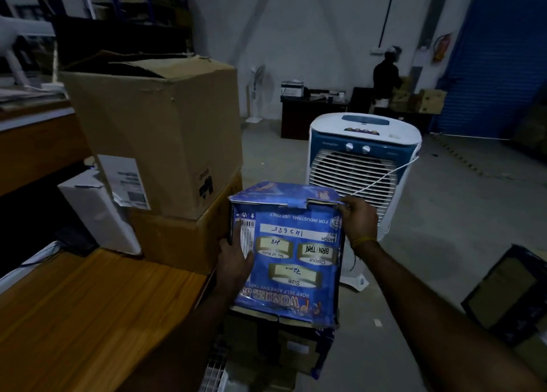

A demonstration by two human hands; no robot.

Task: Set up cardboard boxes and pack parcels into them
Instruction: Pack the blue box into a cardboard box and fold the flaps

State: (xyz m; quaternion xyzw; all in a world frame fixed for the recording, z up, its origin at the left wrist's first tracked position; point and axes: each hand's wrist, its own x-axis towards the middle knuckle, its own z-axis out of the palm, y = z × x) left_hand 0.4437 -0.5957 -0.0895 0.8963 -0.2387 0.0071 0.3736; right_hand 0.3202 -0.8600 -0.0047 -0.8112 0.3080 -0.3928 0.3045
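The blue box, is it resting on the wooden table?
No: both hands, left and right, hold the blue box beside the table, clear of its top.

**Worn Print, Raw Cardboard, Glossy Plastic**

A blue printed carton [288, 261], slightly glossy, shows frayed, torn edges. At ten o'clock, matt brown corrugated boxes [154, 137] look creased. The wooden table [88, 311] at eight o'clock shows smooth grain; the air cooler [362, 166] at one o'clock is smooth white plastic.

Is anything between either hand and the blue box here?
Nothing visible. The left hand already grips the blue box by its left edge, and the right hand pinches its torn top right corner. The cooler stands behind the box, not between.
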